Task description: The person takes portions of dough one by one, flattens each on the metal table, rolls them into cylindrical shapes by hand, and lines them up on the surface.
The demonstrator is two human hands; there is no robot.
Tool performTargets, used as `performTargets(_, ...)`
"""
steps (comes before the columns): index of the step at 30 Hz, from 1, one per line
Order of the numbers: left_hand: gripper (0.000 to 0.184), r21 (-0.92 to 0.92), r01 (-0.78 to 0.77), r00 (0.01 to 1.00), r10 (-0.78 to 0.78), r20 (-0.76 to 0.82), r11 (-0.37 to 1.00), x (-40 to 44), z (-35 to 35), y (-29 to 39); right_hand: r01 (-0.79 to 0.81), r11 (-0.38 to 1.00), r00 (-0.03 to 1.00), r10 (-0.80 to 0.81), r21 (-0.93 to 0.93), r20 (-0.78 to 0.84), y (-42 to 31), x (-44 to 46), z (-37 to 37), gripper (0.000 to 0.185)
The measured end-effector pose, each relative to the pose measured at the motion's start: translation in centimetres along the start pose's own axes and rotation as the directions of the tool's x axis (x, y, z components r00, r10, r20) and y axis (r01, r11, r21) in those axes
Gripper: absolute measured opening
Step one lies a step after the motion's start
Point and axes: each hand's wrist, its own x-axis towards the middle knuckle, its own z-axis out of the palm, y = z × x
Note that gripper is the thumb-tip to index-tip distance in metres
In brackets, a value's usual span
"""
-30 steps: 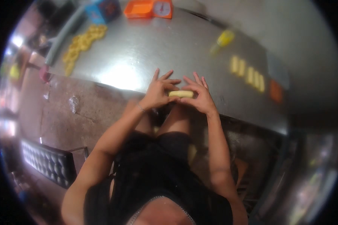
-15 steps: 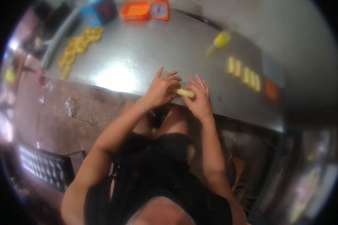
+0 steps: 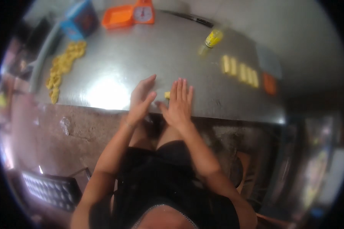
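Observation:
A short yellow dough piece [image 3: 167, 95] pokes out at the left side of my right hand [image 3: 179, 105]. That hand lies palm down over the steel table with its fingers stretched out, hiding the rest of the dough. Whether the palm presses on it cannot be made out. Just to the left, my left hand [image 3: 142, 100] hovers by the table's front edge, fingers extended and thumb apart, holding nothing. Several pale dough sticks [image 3: 240, 71] lie in a row at the right. Along the left edge sits a cluster of shaped yellow dough pieces [image 3: 63, 63].
The steel table [image 3: 141, 57] carries an orange scale [image 3: 143, 15] with its orange tray [image 3: 118, 17], and a blue box [image 3: 78, 21] at the back left. A yellow-labelled bottle [image 3: 213, 38] stands near the back. An orange object [image 3: 269, 83] lies at the right. A chair [image 3: 51, 189] is behind left.
Both hands held a dough stick between their fingers before. Now my left hand has let go and moved left, and my right hand lies flat over the dough. The camera view has shifted.

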Motion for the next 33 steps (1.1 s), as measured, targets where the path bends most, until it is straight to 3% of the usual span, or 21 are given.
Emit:
performTargets(3,0.063,-0.006,-0.003,1.000,0.003,0.009,1.000,-0.1,0.2,0.3,-0.051,0.994,0.997,0.056,-0.099,0.049,1.8,6.2,2.0,0.099)
performTargets(9,0.070,-0.033,-0.034,0.999,0.033,-0.015,0.999,0.0,-0.3,-0.5,-0.065,0.997,0.996,0.067,-0.035,0.060,5.1,16.5,3.6,0.099)
performTargets(14,0.066,-0.085,-0.049,0.999,0.049,-0.008,0.995,0.0,-0.3,-0.8,0.020,0.997,0.999,-0.016,-0.078,0.052,3.4,9.3,3.2,0.092)
performTargets(17,0.063,-0.068,-0.029,1.000,0.029,0.003,0.997,-0.1,-0.4,-0.7,0.090,0.996,0.987,-0.085,-0.030,0.139,2.0,3.2,-0.5,0.088)
performTargets(19,0.060,-0.078,-0.017,1.000,0.015,-0.026,0.997,0.1,-0.3,-0.9,0.089,0.965,0.986,-0.120,0.245,0.116,2.8,1.4,-3.6,0.085)
performTargets(23,0.059,-0.074,0.023,0.999,-0.025,-0.025,0.997,0.4,0.1,-0.2,0.063,0.979,0.996,-0.050,0.195,-0.067,5.7,2.8,-8.6,0.071)
performTargets(25,0.053,-0.042,0.001,1.000,-0.002,-0.018,0.999,0.3,-0.1,-0.4,-0.022,0.967,1.000,0.018,0.254,0.017,6.1,3.3,-9.5,0.065)
performTargets(27,0.049,-0.037,-0.004,1.000,0.004,-0.022,0.999,0.2,-0.1,-0.7,-0.003,0.962,1.000,-0.002,0.272,0.017,5.3,3.6,-9.2,0.059)
performTargets(29,0.046,-0.027,-0.003,1.000,0.003,-0.029,1.000,0.0,-0.2,-1.0,0.052,0.958,0.982,-0.100,0.282,0.158,4.6,3.8,-8.6,0.054)
performTargets(33,0.039,-0.014,0.005,1.000,-0.005,-0.017,1.000,-0.2,-0.5,-1.1,0.118,0.953,0.965,-0.176,0.277,0.194,3.6,3.9,-6.6,0.050)
